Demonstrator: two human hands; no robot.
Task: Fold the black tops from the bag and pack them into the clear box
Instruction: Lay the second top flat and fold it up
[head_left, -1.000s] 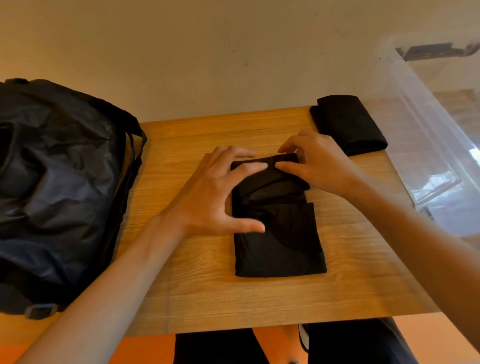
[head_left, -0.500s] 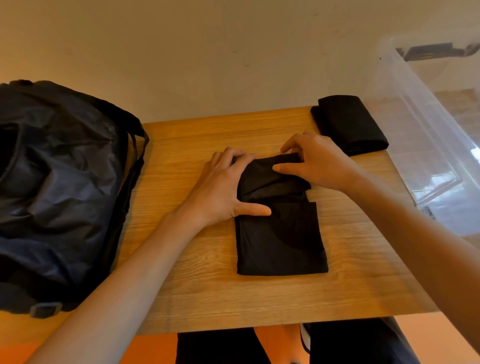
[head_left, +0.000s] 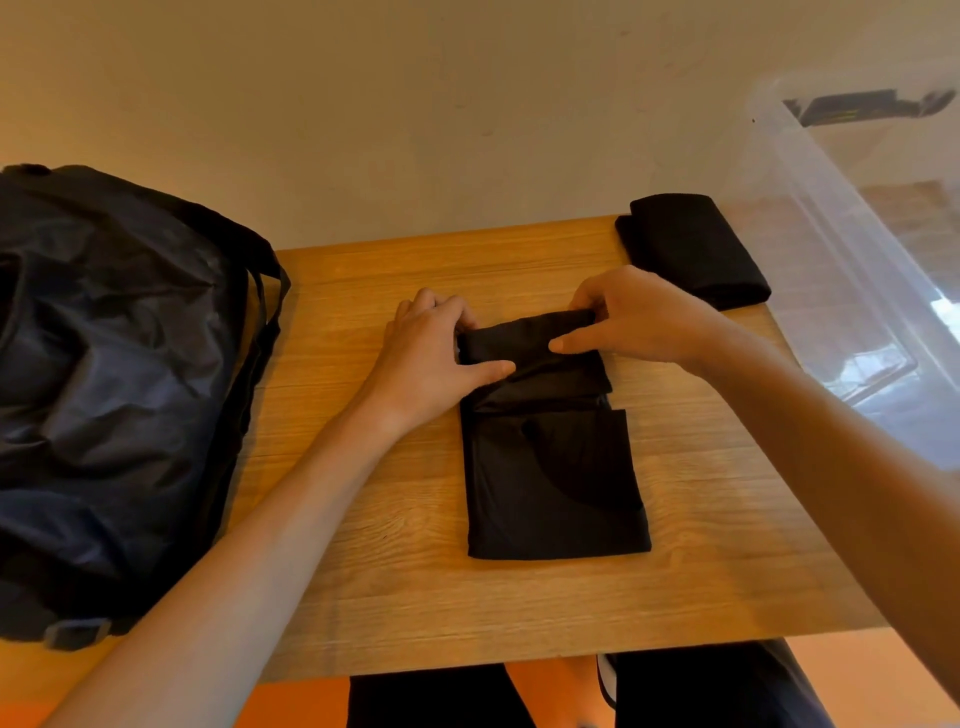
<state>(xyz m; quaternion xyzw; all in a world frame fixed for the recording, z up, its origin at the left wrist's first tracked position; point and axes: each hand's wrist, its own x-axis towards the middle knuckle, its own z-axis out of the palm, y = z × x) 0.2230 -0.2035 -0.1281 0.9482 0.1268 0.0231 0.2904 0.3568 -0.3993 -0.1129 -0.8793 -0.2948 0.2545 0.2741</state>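
Your top (head_left: 550, 478) lies in the middle of the table (head_left: 363, 519). It is a long folded strip running from near the table's front edge toward its back edge, and its far end is turned over into a thick roll. Your left hand (head_left: 431, 358) grips the roll's left end, with the thumb lying on the cloth and the fingers curled round behind it. Your right hand (head_left: 639, 322) clamps the right end the same way, thumb pressed on the front and fingers hooked over the back (their tips are hidden by the cloth). A rolled top (head_left: 696, 249) sits at the table's far right corner, apart from both hands. The bag (head_left: 114, 374) slumps over the table's left edge, dark and crumpled. The box (head_left: 852, 291) stands at the table's right edge, just beside the rolled top.
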